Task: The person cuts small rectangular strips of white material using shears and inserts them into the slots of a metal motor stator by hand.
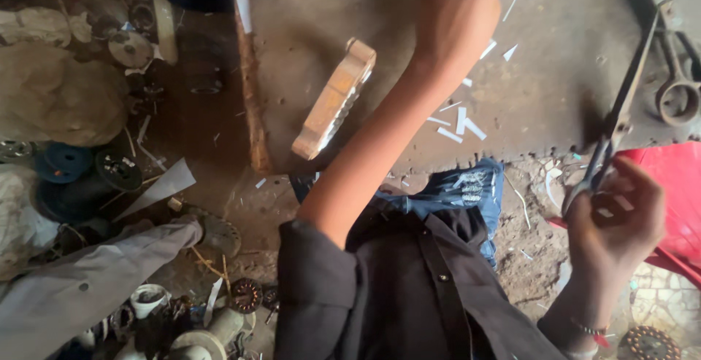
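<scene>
At the right edge of the dusty brown surface [555, 104], long metal scissors [621, 112] run from the right hand [617, 225] up toward the far corner, blades nearly together, tips pointing away. That hand's grip is closed through the loop handles. Left of the scissors, white paper strips [460, 123] lie scattered, and a notched wooden block [336, 101] stands tilted on edge. The left hand [460, 9] reaches above the strips; its grip cannot be told.

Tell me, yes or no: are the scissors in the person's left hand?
No. The scissors are held by the right hand, while the left hand reaches forward over the workbench.
</scene>
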